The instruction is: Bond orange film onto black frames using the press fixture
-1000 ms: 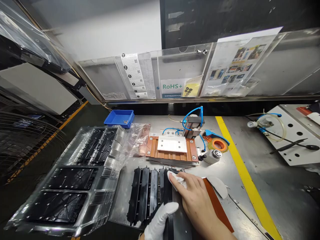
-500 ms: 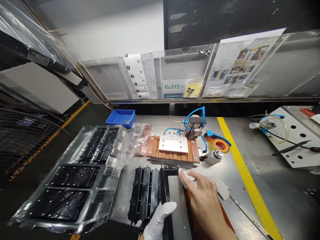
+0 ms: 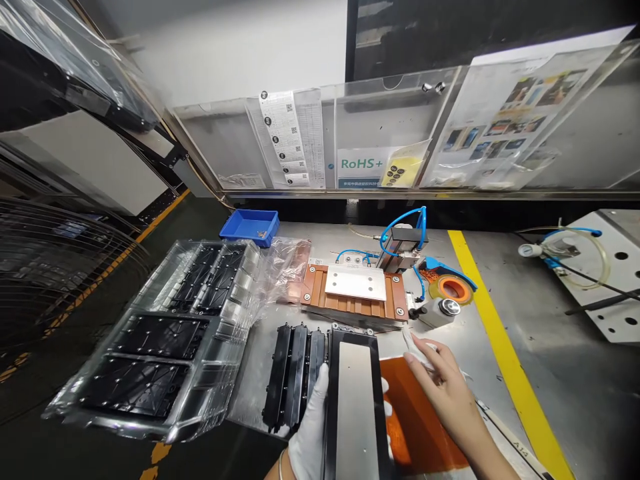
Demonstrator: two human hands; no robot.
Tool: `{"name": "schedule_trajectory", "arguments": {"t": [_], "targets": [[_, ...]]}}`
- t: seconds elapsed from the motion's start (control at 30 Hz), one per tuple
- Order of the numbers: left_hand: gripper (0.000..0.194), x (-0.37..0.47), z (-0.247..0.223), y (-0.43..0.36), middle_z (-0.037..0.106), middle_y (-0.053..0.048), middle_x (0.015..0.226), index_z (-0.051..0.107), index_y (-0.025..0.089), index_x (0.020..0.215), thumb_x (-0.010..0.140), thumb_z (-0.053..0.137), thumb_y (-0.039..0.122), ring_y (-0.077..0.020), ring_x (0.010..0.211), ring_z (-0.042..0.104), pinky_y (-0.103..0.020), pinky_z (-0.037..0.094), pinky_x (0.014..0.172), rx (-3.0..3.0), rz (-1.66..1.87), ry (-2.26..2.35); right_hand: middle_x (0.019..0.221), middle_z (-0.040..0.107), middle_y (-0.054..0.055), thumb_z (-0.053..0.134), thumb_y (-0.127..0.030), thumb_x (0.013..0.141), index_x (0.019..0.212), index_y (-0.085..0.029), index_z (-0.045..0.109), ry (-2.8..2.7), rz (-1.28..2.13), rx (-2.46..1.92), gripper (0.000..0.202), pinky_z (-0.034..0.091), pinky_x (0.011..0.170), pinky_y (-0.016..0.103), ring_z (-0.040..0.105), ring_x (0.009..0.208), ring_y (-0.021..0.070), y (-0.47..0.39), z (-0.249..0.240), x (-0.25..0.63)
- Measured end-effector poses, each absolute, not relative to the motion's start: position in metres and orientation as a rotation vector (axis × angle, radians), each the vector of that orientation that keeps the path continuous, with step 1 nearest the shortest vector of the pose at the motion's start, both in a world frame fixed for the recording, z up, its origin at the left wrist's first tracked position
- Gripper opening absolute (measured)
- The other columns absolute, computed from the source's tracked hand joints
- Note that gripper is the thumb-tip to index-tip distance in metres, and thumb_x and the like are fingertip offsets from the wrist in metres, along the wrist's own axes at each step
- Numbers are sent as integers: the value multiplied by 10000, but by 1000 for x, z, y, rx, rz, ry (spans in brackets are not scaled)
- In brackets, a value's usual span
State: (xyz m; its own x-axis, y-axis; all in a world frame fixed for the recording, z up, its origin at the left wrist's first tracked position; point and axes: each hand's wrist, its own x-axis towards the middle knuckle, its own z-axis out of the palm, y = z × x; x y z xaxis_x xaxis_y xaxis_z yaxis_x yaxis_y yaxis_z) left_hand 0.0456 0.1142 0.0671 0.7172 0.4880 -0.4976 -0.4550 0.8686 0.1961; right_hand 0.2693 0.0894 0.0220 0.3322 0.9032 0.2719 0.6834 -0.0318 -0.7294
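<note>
My left hand [image 3: 311, 427], in a white glove, grips a long black frame [image 3: 356, 400] with a grey metal panel in its middle, thumb on the left edge and fingertips showing at the right edge. My bare right hand [image 3: 443, 383] is off to the right of the frame, above an orange mat [image 3: 417, 427], pinching a small white cloth [image 3: 413, 343] in its fingers. Several more black frames [image 3: 293, 373] stand on edge just left of the held one.
A copper-coloured fixture [image 3: 356, 297] with a white plate and blue hoses stands behind. A clear tray of black parts [image 3: 160, 340] lies at the left. A blue bin [image 3: 250, 227], an orange tape roll [image 3: 454, 288], a yellow floor-line stripe [image 3: 505, 347] and a white drilled plate [image 3: 620, 287] are around.
My right hand has left the top end of the frame and moved right, carrying the cloth. My left hand has taken a fuller grip around the frame.
</note>
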Motion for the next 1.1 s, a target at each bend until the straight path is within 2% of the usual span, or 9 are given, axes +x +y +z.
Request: {"name": "schedule_trajectory", "arguments": {"t": [0.1,0.2,0.3,0.47,0.6,0.87,0.93,1.03,1.1], "targets": [[928,49,67,116,719,-204,1033,626,48,1262,797,424,825,-284,880,694,-369,502,823,13,450,516,1058,598,42,472,-293,1006,1233,-282,660,-1409,402,-1716,295,566,755,272,651,952,182,88,31,270],[910,49,65,116,706,-202,1046,597,33,1288,838,390,796,-249,859,678,-332,490,775,-23,440,500,1140,546,53,420,-212,1010,1296,-342,617,-1553,348,-1691,370,535,882,360,601,1059,201,88,35,271],[889,48,64,116,697,-193,1060,564,29,1317,873,354,770,-244,902,665,-333,479,792,-52,446,449,1178,517,66,392,-146,995,1348,-367,564,-1688,288,-1644,450,526,875,406,570,1090,229,89,37,271],[933,52,60,121,700,-158,1008,551,21,1314,849,351,805,-224,870,653,-316,456,774,-137,391,386,1190,511,85,370,-110,975,1376,-342,525,-1787,273,-1622,489,523,857,435,559,1086,256,89,47,267],[913,53,49,124,712,-151,1007,595,23,1240,845,356,810,-234,864,659,-327,443,790,-175,341,384,1185,520,92,367,-111,972,1364,-320,528,-1874,336,-1580,472,525,844,444,554,1073,261,92,55,261],[777,55,50,125,735,-116,865,677,78,1077,854,412,773,-209,715,661,-319,460,762,-163,326,452,1153,560,102,386,-84,953,1294,-282,602,-1966,300,-1496,450,536,842,435,569,1062,264,106,61,249],[704,56,55,126,738,-112,885,676,94,1104,868,466,723,-228,775,672,-344,477,810,-153,355,503,1143,563,112,399,-73,952,1271,-257,622,-2000,298,-1470,431,531,845,437,571,1050,264,111,62,244],[645,59,61,129,734,-128,1024,654,114,1192,882,514,662,-290,963,672,-404,482,899,-123,385,552,1128,574,128,410,-53,946,1245,-224,643,-2061,264,-1463,417,521,827,435,569,1007,262,118,64,237],[572,61,61,130,720,-115,1094,646,133,1222,916,512,597,-296,1050,652,-411,483,937,-121,417,559,1102,593,137,411,-44,936,1220,-201,662,-2102,201,-1479,410,511,796,422,566,969,264,119,67,232]]}}
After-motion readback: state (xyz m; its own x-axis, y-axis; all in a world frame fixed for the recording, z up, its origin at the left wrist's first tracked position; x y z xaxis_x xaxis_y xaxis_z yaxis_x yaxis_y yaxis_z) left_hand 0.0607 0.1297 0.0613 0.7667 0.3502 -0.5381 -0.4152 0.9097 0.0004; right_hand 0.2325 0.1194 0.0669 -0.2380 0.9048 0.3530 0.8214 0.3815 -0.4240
